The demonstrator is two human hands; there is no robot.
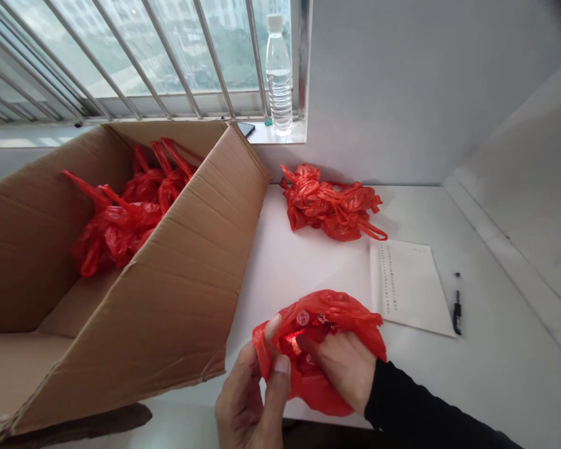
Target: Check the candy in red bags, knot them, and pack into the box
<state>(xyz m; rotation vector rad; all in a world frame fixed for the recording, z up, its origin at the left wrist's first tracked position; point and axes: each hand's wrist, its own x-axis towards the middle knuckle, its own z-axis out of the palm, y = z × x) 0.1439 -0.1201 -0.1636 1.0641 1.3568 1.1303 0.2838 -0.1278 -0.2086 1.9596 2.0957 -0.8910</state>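
Note:
A red plastic bag [355,324] lies open on the white table near its front edge. My left hand [257,386] grips one handle loop of the bag between thumb and fingers, at the bag's left side. My right hand [346,362], in a black sleeve, reaches down into the bag's mouth; its fingers are hidden by the bag and its contents. Inside the bag are shiny red wrapped pieces [303,349], with round pale marks; what they are I cannot make out.
To the left stands a large open cardboard box [182,262] holding several tied red bags [121,224]. A heap of red bags [327,202] lies by the wall. At right are a notepad [411,287] and a black pen [457,308]. A water bottle [279,87] stands on the windowsill.

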